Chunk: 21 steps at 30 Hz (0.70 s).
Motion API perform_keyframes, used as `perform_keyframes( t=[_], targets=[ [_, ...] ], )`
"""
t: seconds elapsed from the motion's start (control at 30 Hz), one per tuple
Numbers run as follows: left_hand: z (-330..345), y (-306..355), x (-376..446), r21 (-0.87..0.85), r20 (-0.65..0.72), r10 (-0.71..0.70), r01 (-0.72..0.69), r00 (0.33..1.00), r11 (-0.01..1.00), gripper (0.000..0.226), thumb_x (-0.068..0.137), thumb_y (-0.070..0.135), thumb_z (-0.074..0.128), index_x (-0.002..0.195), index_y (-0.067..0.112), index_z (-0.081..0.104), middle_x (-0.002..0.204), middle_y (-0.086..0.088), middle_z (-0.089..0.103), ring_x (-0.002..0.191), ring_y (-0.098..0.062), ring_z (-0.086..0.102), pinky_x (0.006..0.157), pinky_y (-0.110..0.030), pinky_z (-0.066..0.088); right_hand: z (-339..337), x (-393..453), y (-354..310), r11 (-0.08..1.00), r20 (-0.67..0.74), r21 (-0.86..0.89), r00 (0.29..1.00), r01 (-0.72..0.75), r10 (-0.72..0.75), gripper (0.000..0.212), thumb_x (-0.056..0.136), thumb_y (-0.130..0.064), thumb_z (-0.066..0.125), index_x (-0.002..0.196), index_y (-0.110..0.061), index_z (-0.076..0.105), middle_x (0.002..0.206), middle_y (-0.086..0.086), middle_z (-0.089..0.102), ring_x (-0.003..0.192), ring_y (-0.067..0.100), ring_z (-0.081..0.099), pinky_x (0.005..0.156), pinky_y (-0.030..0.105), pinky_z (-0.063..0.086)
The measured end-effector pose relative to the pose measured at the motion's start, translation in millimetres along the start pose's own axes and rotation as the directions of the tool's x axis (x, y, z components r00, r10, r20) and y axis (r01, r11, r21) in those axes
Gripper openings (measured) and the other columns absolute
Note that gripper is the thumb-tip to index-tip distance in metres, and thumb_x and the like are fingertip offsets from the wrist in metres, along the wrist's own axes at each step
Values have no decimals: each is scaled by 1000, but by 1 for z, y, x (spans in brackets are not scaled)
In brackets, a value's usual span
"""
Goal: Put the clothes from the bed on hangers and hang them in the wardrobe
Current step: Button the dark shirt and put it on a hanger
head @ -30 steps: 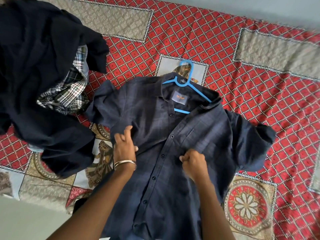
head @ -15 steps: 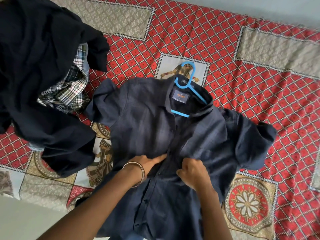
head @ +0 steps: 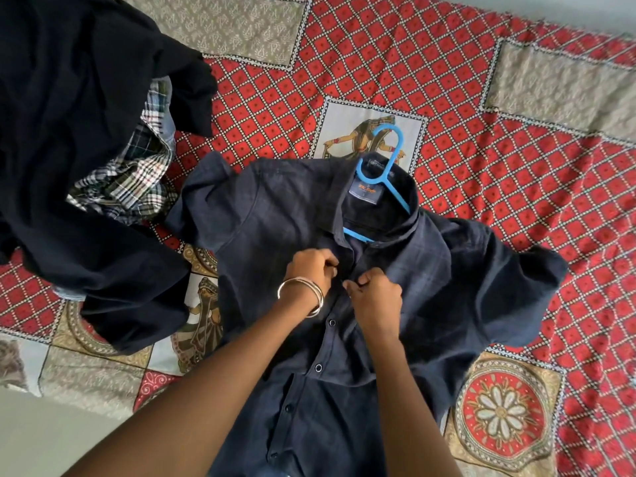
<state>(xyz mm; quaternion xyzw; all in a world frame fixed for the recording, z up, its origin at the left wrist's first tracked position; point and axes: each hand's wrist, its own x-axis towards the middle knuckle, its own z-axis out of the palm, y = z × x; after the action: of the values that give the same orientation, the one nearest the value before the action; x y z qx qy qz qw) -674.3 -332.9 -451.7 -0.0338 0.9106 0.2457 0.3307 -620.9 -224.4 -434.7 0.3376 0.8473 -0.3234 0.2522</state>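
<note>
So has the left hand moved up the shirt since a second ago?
Yes. The left hand has moved up the navy shirt toward the collar, nearer the blue hanger, now pinching the placket opposite the right hand.

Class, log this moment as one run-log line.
stage: buttoning | shirt: flat on bed, hanger inside | left hand: pinching placket | right hand: pinching placket
</note>
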Motion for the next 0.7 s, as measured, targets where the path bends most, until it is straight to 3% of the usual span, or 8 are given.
perform_keyframes(
  t=[0.1,0.17,0.27,0.37,0.5,0.7],
  targets=[
    [8,0,10,-99,-29,22,-24,999,995,17,77,11,74,93,17,75,92,-5,68,85,-23,66,79,-25,48,17,2,-7,992,-15,-110,998,-67,66,50,86,-37,68,118,-3,49,124,16,56,117,35,52,86,40,46],
    [12,-2,12,-112,-41,61,-66,997,992,17,72,10,79,88,15,76,87,-5,66,78,-22,66,74,-24,49,25,1,-7,988,-48,-133,996,-76,70,49,89,-33,66,120,-1,46,129,16,52,122,34,49,87,41,46],
    [15,-8,13,-101,-54,123,-128,991,987,16,69,13,82,84,13,76,83,-5,65,72,-22,65,71,-30,52,31,2,0,995,-115,-61,991,-75,68,28,91,-19,57,112,-1,53,118,18,59,110,36,55,79,38,45],
    [16,-12,12,-78,-50,174,-178,983,981,15,67,19,84,80,15,77,83,-4,65,69,-22,64,68,-35,54,33,0,14,985,-214,157,971,-72,105,18,88,-12,57,101,-5,66,95,14,69,91,35,63,68,31,41],
    [18,-6,6,58,1,221,-221,975,974,14,76,21,75,88,13,75,94,-7,64,82,-27,64,73,-36,50,37,-4,22,934,-241,357,967,7,85,15,86,-13,67,98,-9,73,83,8,72,77,22,67,75,34,54],
    [19,6,6,38,76,116,-119,990,992,15,86,17,61,89,4,67,103,-12,60,90,-33,61,78,-40,49,43,-1,22,936,-286,344,958,69,34,14,86,-10,69,97,-7,75,83,9,68,71,21,64,65,22,45]
  ],
)
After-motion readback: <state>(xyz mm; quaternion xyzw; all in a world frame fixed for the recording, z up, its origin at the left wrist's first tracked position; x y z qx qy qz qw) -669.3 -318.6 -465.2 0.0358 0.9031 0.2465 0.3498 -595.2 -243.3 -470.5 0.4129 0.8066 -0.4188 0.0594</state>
